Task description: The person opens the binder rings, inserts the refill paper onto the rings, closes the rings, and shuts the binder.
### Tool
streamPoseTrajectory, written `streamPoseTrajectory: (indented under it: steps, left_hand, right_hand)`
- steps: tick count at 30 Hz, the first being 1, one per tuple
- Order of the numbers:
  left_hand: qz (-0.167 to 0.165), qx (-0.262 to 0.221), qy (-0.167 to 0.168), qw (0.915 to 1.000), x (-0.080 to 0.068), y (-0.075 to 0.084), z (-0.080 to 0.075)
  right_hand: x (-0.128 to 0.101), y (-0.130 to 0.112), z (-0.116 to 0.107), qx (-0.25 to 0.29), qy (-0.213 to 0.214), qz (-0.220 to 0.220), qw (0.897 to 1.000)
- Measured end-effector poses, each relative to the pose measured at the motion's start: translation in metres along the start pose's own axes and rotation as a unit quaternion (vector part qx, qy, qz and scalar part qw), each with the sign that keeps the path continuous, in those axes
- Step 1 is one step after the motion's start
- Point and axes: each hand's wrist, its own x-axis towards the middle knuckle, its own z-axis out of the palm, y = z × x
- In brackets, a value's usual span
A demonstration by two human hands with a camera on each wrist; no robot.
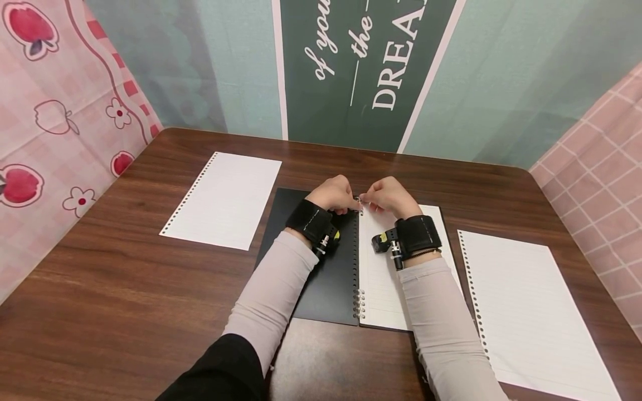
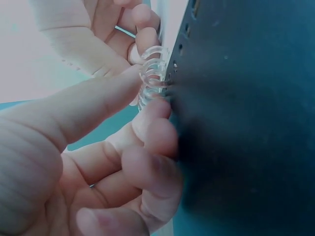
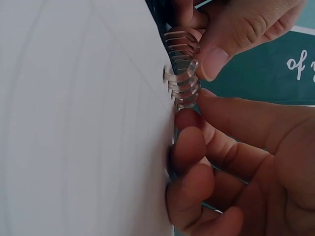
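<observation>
— What lay nearest the person?

— Two pale grey sleeves over a dark wood-grain table (image 1: 100,312), each wrist wrapped in a black strap with a small camera. Between the forearms sat an open ring-bound notebook (image 1: 346,278): a smooth matte black cover on the left, a white ruled page on the right.

— And the hands?

— Both met at the far end of the spine. The left hand (image 1: 335,195) had its thumb and curled fingers pinched onto the clear plastic binding rings (image 2: 153,73), and the right hand (image 1: 388,196) pinched the same rings from the other side, thumb and forefinger closed on them.

— How did those rings look up close?

— Translucent, glossy loops stacked closely together, threaded through a row of small punched holes along the cover's edge and the page's edge. Whether the loops were snapped open or closed, I could not tell.

— Anything farther out?

— A loose ruled sheet (image 1: 531,312) with a punched left edge lay well right of the notebook; another loose sheet (image 1: 225,197) lay at the far left. Behind the table stood a green banner (image 1: 361,67) with white lettering.
</observation>
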Motion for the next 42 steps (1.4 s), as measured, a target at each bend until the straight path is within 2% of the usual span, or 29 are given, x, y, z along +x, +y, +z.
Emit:
streamPoseTrajectory:
  steps: [34,42]
  left_hand:
    - [0.000,-0.012,-0.005,0.9999,-0.0022,-0.0020,-0.0024]
    - [-0.001,-0.001,0.000,1.0000,-0.0012,-0.0027,-0.0032]
  right_hand:
    - [0.0007,-0.0021,-0.0005,0.018,0.000,0.008,1.000]
    - [0.0007,-0.0010,0.0002,0.026,0.007,0.014,1.000]
